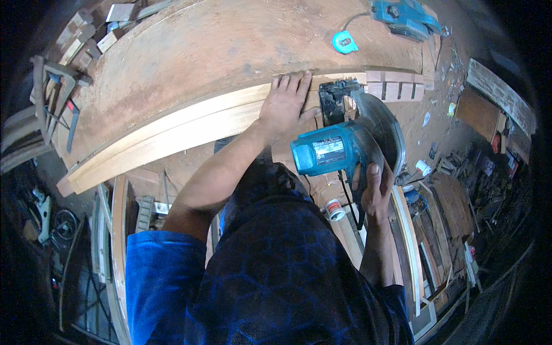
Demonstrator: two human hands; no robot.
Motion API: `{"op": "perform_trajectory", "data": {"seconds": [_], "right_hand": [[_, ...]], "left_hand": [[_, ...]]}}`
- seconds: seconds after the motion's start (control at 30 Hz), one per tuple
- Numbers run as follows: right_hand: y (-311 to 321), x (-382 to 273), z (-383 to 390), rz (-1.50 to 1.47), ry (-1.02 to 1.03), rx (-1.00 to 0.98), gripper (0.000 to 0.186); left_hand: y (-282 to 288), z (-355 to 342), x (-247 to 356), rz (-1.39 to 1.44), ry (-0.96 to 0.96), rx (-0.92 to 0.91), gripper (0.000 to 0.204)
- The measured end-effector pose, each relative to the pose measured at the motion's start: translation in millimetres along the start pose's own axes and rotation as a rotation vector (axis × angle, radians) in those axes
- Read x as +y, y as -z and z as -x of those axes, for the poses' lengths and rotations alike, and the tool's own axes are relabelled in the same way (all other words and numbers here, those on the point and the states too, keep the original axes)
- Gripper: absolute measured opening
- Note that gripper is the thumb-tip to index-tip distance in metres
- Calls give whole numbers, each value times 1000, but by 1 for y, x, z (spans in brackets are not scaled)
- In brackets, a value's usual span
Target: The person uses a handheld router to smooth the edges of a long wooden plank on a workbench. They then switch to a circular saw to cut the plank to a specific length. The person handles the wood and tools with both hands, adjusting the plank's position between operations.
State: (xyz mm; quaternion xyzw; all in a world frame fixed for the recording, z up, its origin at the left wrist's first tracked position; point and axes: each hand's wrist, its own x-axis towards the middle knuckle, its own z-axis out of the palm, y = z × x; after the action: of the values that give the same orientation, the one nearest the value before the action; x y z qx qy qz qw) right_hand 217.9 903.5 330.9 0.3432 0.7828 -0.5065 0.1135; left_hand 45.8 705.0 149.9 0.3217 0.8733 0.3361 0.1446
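Observation:
My right hand (374, 190) is wrapped round the rear handle of a teal circular saw (325, 150). The saw's black base plate rests over the right part of a long pale timber (172, 132), with its dark round guard to the right. On that timber my left hand (284, 100) lies flat, fingers stretched toward the far edge, the thumb out beside the base plate. Right of the saw, the wood's end (397, 86) shows several dark crosswise slots. The blade's lower edge and its contact with the wood are hidden.
A teal tape measure (345, 42) and a teal power planer (402, 20) lie on the workbench (201, 52). Wood offcuts (77, 37) and a clamp (60, 80) are at the far left. Below are a small tin (335, 210) and stacked timber (434, 230).

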Motion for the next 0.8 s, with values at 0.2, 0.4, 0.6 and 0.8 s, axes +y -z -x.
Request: {"op": "perform_trajectory", "data": {"seconds": [0.2, 0.4, 0.6, 0.8], "right_hand": [[-10, -9, -7, 24, 67, 71, 73], [-8, -21, -15, -21, 43, -20, 71], [-2, -26, -30, -78, -16, -78, 72], [-7, -5, -35, 151, 186, 88, 71]], "left_hand": [[2, 1, 1, 15, 38, -18, 88], [-2, -1, 2, 11, 58, 4, 84], [-5, -6, 1, 5, 99, -19, 80], [-7, -7, 0, -86, 90, -45, 80]]}}
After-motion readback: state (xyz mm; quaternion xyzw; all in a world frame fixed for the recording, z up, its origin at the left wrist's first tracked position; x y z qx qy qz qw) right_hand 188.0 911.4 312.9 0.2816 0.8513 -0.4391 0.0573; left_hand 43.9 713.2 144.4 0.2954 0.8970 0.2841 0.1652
